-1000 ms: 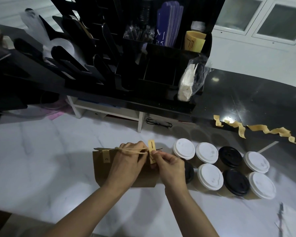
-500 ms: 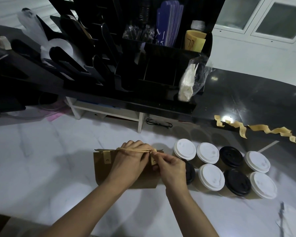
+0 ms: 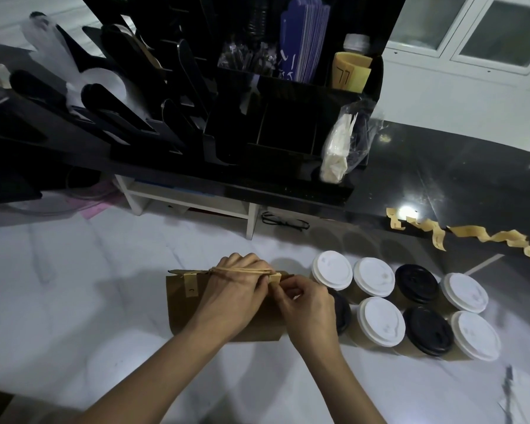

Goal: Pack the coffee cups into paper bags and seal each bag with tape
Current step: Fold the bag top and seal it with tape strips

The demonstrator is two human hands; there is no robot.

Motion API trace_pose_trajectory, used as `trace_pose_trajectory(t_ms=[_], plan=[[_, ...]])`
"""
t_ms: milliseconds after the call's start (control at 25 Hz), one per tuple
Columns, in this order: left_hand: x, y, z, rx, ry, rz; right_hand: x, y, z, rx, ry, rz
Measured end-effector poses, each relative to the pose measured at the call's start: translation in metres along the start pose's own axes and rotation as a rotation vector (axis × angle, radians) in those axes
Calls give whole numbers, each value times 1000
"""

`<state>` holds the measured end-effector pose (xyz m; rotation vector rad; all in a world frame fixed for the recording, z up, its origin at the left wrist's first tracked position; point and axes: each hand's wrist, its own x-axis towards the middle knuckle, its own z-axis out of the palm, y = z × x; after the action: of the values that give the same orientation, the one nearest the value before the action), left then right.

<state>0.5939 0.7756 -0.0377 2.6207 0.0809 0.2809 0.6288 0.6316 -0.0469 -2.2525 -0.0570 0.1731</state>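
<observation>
Sealing step here: paper bag (image 3: pixel 181 313) sits mid-worktop (image 3: pixel 74 301), right next to the loose cups (image 3: pixel 380 321). Left hand (image 3: pixel 236 289) has its grip curled over the folded top, and right hand (image 3: pixel 309 307) pinches a tape strip (image 3: pixel 274 278) at the right end. Next up, I'd guess, is pressing it down flat.

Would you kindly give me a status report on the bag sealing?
Left hand grips paper bag top; right hand pinches second tape strip there. First tape strip already on, left end. Lidded cups wait close right, not blocking.
</observation>
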Motion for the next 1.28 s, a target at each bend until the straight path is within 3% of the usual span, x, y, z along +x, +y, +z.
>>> trace_pose_trajectory(t_ms=[200, 520, 1040, 1280], plan=[[0, 2, -4, 29, -25, 25, 0, 6, 4, -105, 57, 51], [13, -6, -3, -29, -93, 77, 6, 16, 3, -15, 7, -10], [12, -5, 0, 54, -20, 150, 8, 21, 10, 10, -9, -50], [3, -4, -2, -53, 38, 61, 5, 20, 11, 15, 6, -65]])
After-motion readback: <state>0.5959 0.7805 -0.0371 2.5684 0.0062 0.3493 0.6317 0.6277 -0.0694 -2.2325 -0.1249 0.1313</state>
